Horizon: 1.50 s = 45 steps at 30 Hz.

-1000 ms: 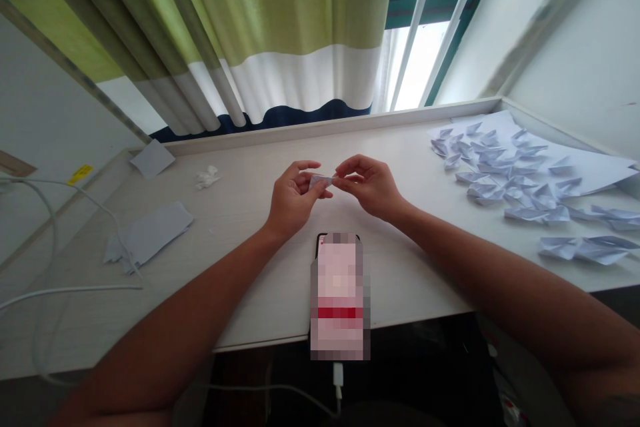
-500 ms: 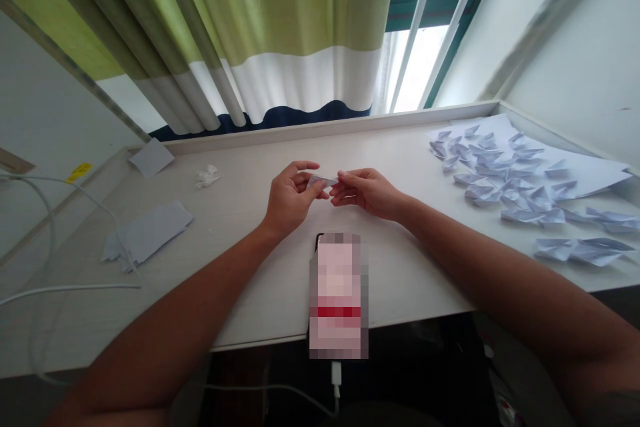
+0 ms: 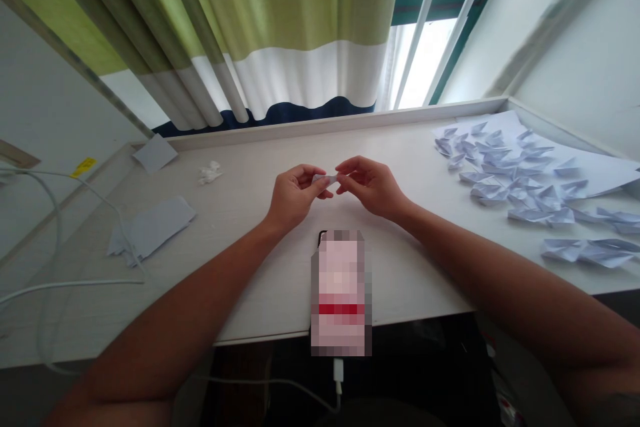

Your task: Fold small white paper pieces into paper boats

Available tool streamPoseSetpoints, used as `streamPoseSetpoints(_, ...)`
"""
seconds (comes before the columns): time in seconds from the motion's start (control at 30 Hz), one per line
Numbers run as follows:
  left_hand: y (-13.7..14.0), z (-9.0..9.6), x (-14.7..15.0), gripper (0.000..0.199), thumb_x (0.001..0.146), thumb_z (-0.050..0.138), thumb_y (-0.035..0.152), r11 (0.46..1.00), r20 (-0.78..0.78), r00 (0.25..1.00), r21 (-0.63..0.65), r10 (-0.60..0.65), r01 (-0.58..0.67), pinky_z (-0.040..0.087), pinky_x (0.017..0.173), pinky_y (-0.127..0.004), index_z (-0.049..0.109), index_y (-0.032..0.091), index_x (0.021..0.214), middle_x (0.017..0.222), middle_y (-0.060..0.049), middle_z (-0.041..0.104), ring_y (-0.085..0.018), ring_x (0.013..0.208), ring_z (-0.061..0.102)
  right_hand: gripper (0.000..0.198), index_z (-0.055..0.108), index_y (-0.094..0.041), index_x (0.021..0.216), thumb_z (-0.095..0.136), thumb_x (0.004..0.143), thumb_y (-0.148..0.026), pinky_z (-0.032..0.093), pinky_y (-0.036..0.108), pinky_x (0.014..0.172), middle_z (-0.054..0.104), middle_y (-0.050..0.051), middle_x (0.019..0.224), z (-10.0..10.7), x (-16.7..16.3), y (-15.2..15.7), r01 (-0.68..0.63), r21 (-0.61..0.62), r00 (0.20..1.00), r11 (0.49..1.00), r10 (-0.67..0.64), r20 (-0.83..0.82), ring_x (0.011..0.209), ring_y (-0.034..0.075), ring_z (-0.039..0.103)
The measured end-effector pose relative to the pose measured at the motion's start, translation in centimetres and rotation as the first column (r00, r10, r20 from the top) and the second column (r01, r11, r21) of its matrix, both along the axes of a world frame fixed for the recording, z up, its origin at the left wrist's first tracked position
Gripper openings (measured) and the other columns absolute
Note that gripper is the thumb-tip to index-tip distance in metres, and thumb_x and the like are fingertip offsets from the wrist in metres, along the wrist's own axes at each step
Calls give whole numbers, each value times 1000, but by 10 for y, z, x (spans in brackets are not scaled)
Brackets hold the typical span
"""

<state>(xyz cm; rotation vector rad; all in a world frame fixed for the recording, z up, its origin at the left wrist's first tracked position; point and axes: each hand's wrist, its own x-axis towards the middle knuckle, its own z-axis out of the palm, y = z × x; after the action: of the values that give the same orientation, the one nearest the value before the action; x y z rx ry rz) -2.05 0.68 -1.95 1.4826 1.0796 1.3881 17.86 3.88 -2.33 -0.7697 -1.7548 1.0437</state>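
So a small folded piece of paper is sitting up over the middle of the worktop, pinched at both ends. The left hand is gripping one end between thumb and fingers, and the right hand is pinching the other with its fingertips. Fingers are covering most of it, so I can't tell how many folds it's got; I'd call it partway done.

Right below, a phone with a blurred-out screen is lying near the front edge, with a charging plug sticking out of it.

Over on the right, loads of folded paper pieces are lying bunched up, some resting on a big white sheet. Those are looking finished to me. On the left, a stack of flat paper is sitting unfolded, so there's seemingly plenty left. A crumpled tissue is lying behind it.
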Motion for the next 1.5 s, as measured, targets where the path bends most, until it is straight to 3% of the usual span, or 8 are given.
streamPoseSetpoints(0.1, 0, 0, 1, 31, 82, 90, 40, 1000, 40, 999, -13, -2, 2, 68, 73, -35, 75, 16, 93, 97, -10, 82, -19, 71, 79, 16, 75, -22, 98, 76, 95, -38, 64, 43, 88, 75, 5, 99, 4, 0, -3, 16, 181, 997, 983, -30, 73, 86, 20, 74)
streamPoseSetpoints(0.3, -1, 0, 2, 33, 82, 90, 42, 1000, 41, 999, -6, -26, 27, 68, 86, -41, 76, 15, 95, 107, -12, 83, -22, 85, 81, 13, 76, -25, 97, 68, 101, -34, 64, 44, 89, 75, 6, 103, 4, 3, 1, -5, 326, 991, 945, -40, 131, 96, 23, 72)
streamPoseSetpoints(0.47, -3, 1, 4, 23, 86, 86, 37, 995, -11, 999, 88, 44, -43, 60, 108, -47, 79, 16, 92, 121, -13, 81, -27, 115, 77, 8, 73, -23, 102, 68, 102, -29, 62, 44, 87, 76, 7, 107, -2, 5, 8, 24, 497, 975, 867, -129, 179, 97, 23, 72)
streamPoseSetpoints(0.63, -5, 2, 4, 19, 89, 84, 36, 992, -32, 997, 113, 65, -61, 59, 109, -50, 81, 18, 93, 117, -12, 83, -26, 112, 78, 6, 72, -25, 103, 66, 104, -26, 59, 45, 92, 75, 7, 112, -4, 6, 10, 23, 604, 957, 797, -192, 217, 105, 25, 71)
streamPoseSetpoints(0.87, -5, 1, 7, 18, 90, 83, 36, 993, 14, 998, 107, 54, -55, 59, 109, -50, 81, 18, 93, 113, -11, 83, -26, 112, 78, 6, 71, -24, 106, 65, 106, -26, 58, 47, 94, 75, 8, 113, -4, 6, 12, -2, 662, 954, 750, -197, 225, 109, 26, 70)
streamPoseSetpoints(1.03, -5, -1, 5, 14, 93, 80, 35, 973, -99, 990, 217, 102, -78, 57, 111, -50, 81, 21, 93, 113, -9, 84, -26, 116, 76, 11, 69, -25, 104, 60, 108, -21, 54, 53, 106, 72, 9, 121, -4, 7, 14, -24, 680, 945, 733, -205, 254, 127, 29, 64)
streamPoseSetpoints(1.17, -5, -1, 3, 17, 90, 82, 37, 966, -228, 965, 251, 129, -70, 59, 104, -50, 81, 23, 99, 116, -8, 83, -26, 110, 76, 15, 67, -26, 102, 56, 108, -19, 51, 58, 110, 69, 9, 127, -3, 7, 13, -23, 681, 933, 732, -228, 277, 139, 32, 56)
streamPoseSetpoints(1.5, -3, -4, 2, 15, 88, 83, 34, 991, -217, 973, 118, 84, -59, 61, 85, -38, 81, 20, 92, 98, -7, 83, -22, 91, 77, 18, 68, -24, 99, 55, 108, -17, 51, 58, 110, 67, 11, 126, -6, 7, 13, -48, 641, 929, 766, -202, 310, 140, 33, 56)
